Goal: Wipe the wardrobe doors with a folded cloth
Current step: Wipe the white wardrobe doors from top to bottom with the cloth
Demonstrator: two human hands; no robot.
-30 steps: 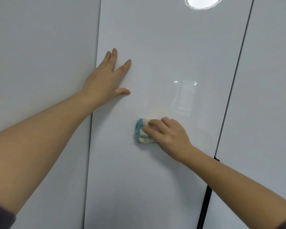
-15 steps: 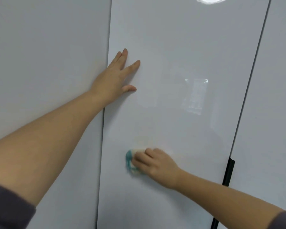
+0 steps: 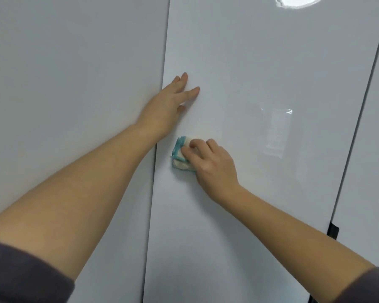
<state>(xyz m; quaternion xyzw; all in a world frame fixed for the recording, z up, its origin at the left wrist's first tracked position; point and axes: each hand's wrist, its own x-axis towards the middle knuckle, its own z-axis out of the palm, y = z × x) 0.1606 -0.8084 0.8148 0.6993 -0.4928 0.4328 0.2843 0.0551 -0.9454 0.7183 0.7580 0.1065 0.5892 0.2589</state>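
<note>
Faces glossy white wardrobe doors filling the whole frame: a left door (image 3: 74, 73) across the left half, a middle door (image 3: 260, 204) from centre to right, a sliver of a right door (image 3: 376, 149) along the right edge. Lays the left hand (image 3: 169, 106) flat on the middle door, just right of the seam with the left door and a little above centre frame, fingers straight and slightly apart, thumb tucked below, holding nothing. Left forearm bare, running down to the lower left, left sleeve (image 3: 24, 274) dark grey in the bottom left corner. Presses a folded cloth (image 3: 179, 154) against the middle door with the right hand (image 3: 210, 165), just below and slightly right of the left hand, near centre frame and close to the seam. Curls the fingers (image 3: 196, 143) over the cloth, clamping it to the panel; white fabric with teal edging peeking out at the hand's left side, the rest hidden under the hand. Right forearm bare, running to the lower right corner, right sleeve (image 3: 368, 287) dark there. Black handle (image 3: 333, 231) on the seam between middle and right doors, lower right, partly behind the right forearm. Bright oval light reflection (image 3: 298, 1) at the top edge, right of centre; paler rectangular reflection (image 3: 276, 132) on the middle door, right of the cloth and well apart from it.
</note>
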